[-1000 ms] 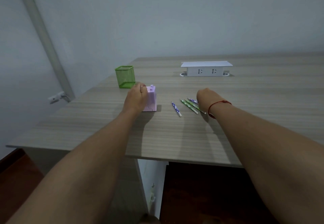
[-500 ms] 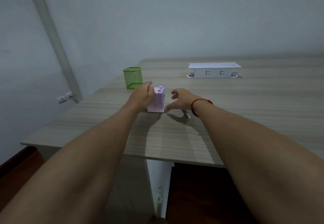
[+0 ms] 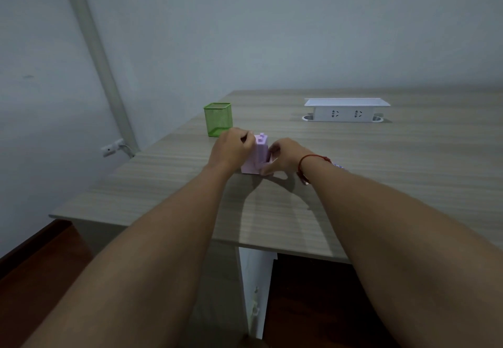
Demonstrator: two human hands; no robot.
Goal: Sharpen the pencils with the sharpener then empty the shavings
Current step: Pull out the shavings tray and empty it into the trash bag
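A lilac box-shaped pencil sharpener (image 3: pixel 257 154) stands upright on the wooden table (image 3: pixel 381 162). My left hand (image 3: pixel 231 147) grips its left side, fingers curled over the top edge. My right hand (image 3: pixel 280 158), with a red string at the wrist, pinches the sharpener's lower right side, where a drawer-like part sticks out a little. The patterned pencils (image 3: pixel 338 166) lie on the table behind my right wrist; only a small tip shows, the rest is hidden.
A green mesh pencil cup (image 3: pixel 218 119) stands just behind my left hand near the table's left edge. A white socket box (image 3: pixel 345 110) sits at the back. The table's front edge runs beneath my forearms, with dark floor below.
My right hand left the pencils, swung left and took hold of the sharpener's lower right side. My left hand stayed on the sharpener. The camera shifted closer.
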